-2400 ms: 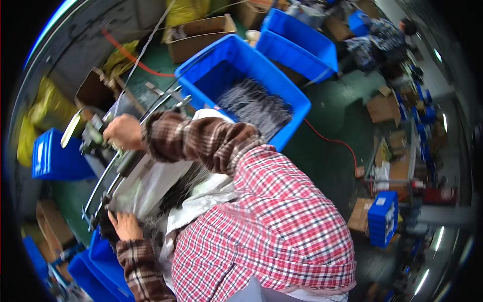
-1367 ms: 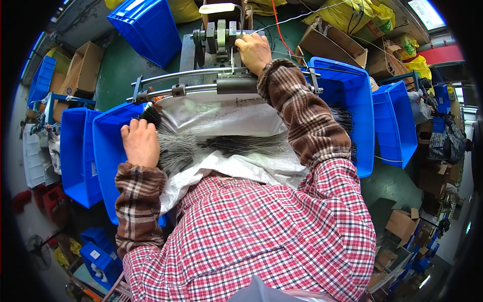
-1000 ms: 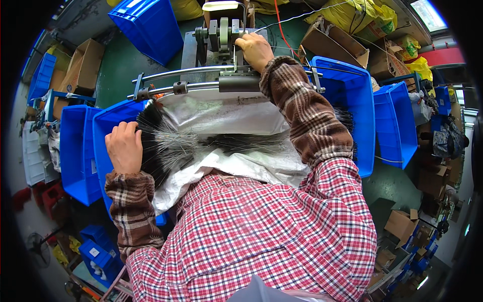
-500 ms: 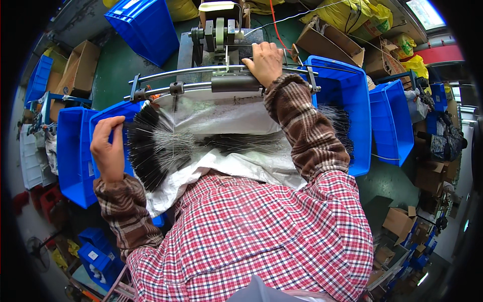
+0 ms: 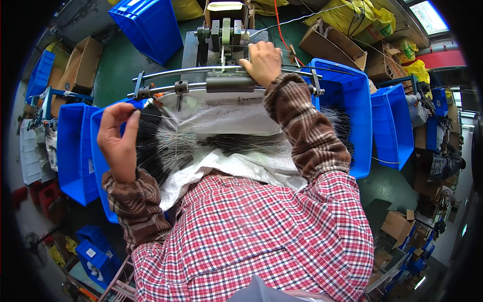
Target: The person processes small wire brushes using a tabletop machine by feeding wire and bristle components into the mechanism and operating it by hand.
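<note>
My left hand [image 5: 121, 143] is at the left end of a bundle of thin metal rods [image 5: 176, 143] with black ends. Thumb and forefinger pinch what looks like one thin rod [image 5: 161, 117] from it. The bundle lies across a white plastic sheet [image 5: 226, 108] over my lap. My right hand [image 5: 264, 63] rests on the machine's grey sliding sleeve [image 5: 230, 83], fingers bent over the rails [image 5: 188, 71]. A thin dark rod [image 5: 332, 70] sticks out to the right from beneath this hand. Beyond the rails stands the machine's wheel or belt [image 5: 226, 32].
Another bundle of black-ended rods [image 5: 338, 128] spreads into the blue bin [image 5: 359, 131] on the right. Further blue bins [image 5: 75, 151] stand left. Cardboard boxes [image 5: 332, 45] and yellow sacks [image 5: 344, 20] lie beyond the machine. A red cord [image 5: 278, 25] hangs beside it.
My left hand has moved right, from beside the bundle onto its black ends, and pinches there. My right hand has shifted slightly left along the rails together with the grey sleeve.
</note>
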`<state>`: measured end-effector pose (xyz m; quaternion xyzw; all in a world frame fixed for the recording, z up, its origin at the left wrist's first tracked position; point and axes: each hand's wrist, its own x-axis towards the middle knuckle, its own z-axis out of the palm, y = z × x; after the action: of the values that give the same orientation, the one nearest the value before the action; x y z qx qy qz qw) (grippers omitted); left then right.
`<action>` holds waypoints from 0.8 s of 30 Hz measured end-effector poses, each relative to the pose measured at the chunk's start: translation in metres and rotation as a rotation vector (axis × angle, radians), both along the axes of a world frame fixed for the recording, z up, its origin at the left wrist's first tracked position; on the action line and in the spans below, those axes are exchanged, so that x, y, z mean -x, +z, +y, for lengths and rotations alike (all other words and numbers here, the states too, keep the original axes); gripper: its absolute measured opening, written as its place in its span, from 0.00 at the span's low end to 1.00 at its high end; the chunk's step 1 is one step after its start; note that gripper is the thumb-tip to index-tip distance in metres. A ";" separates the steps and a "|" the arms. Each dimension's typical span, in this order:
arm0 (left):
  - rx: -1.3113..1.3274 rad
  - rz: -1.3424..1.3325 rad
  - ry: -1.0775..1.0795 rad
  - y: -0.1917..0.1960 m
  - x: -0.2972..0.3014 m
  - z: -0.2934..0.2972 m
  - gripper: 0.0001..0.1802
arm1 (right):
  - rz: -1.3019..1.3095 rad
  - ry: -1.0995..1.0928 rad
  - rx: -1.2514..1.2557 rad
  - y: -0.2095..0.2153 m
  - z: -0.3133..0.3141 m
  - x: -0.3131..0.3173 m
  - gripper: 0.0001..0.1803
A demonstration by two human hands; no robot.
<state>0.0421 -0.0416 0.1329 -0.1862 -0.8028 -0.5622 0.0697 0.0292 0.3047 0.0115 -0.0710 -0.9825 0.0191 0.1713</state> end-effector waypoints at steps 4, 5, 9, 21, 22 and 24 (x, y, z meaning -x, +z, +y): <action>-0.134 -0.244 -0.168 -0.016 0.000 0.033 0.07 | 0.144 0.039 0.087 -0.013 0.049 0.010 0.07; -0.167 -0.298 -0.221 -0.024 0.002 0.041 0.07 | 0.142 0.037 0.085 -0.014 0.055 0.008 0.07; -0.198 -0.351 -0.307 -0.038 0.002 0.061 0.06 | 0.000 0.061 0.080 0.015 0.060 -0.007 0.06; -0.297 -0.396 -0.351 -0.056 0.006 0.111 0.11 | 0.117 0.581 0.751 0.060 -0.044 -0.045 0.08; -0.226 -0.355 -0.277 -0.049 0.007 0.101 0.13 | 0.133 0.496 0.585 0.051 -0.032 -0.031 0.06; -0.023 -0.231 -0.179 -0.048 0.013 0.074 0.15 | 0.204 0.290 0.239 0.023 -0.004 -0.003 0.06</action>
<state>0.0293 0.0328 0.0852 -0.1901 -0.7793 -0.5928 -0.0713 0.0321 0.3003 0.0347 0.0538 -0.9508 0.1668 0.2555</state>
